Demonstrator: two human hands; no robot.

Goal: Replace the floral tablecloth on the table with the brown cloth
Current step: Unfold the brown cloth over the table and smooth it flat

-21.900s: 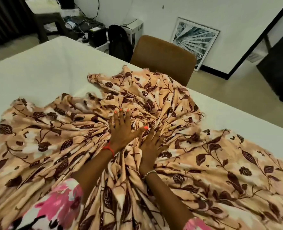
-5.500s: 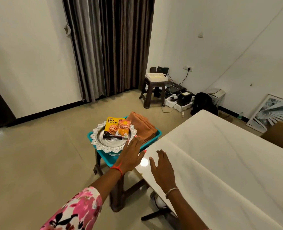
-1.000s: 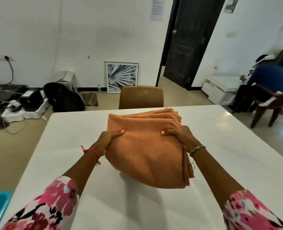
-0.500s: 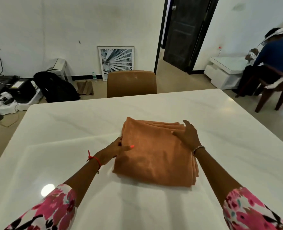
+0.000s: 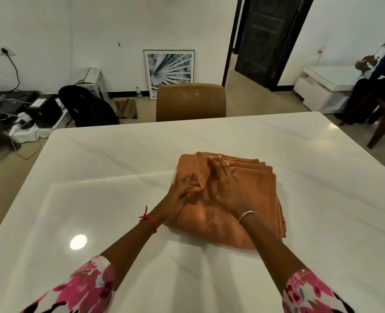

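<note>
Half a second back both hands sat at the bundle's sides; now they have closed in over its top. Folded brown cloth point(image 5: 230, 199) lies near the middle of the bare white desk point(image 5: 96, 199), no floral tablecloth in view. Left hand point(image 5: 180, 195) has its fingers point(image 5: 188, 180) clenched on a raised fold of the top layer, while the right hand point(image 5: 226, 188) presses flat with fingers released. Unfolding seems to be the step: better to peel one layer at a time, pinning the rest, and open toward the far chair point(image 5: 190, 102) so the edges hang evenly.
</note>
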